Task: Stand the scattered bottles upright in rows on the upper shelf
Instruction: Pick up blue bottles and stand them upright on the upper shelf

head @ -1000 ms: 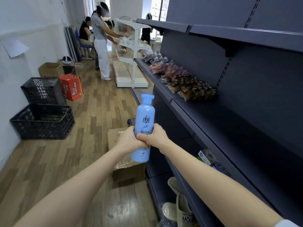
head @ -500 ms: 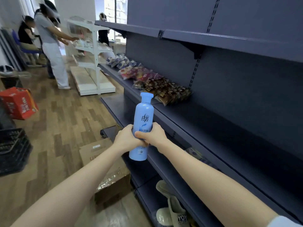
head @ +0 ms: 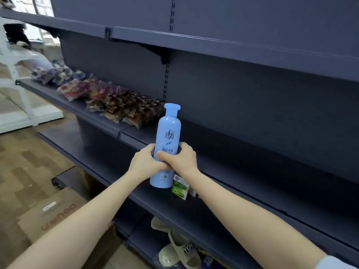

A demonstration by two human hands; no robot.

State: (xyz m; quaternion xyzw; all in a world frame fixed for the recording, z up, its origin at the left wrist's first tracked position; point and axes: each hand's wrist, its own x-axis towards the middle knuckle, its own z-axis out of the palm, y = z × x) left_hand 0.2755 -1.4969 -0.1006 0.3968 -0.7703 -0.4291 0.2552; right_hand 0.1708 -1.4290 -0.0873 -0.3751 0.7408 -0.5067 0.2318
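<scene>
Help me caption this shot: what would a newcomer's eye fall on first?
A light blue bottle, upright at centre, gripped by the left hand and right hand. Left of it, colourful snack packs lie heaped on a dark shelf. Low down, pale slippers sit on the bottom shelf.

Both hands grip a light-blue bottle (head: 169, 136), upright with its cap on top. The left hand (head: 144, 164) wraps its left side and the right hand (head: 180, 158) its right, thumb across the label (partly covered). Behind the bottle runs a dark shelf (head: 252, 171). Snack packs (head: 120, 105) lie heaped on it, left of the bottle and further back. Just right of the bottle's base sits a green box (head: 179, 188). Well below the bottle lie slippers (head: 180, 247), and below and to its left is a cardboard box (head: 56, 212). Above the bottle runs the upper shelf (head: 213, 43).
</scene>
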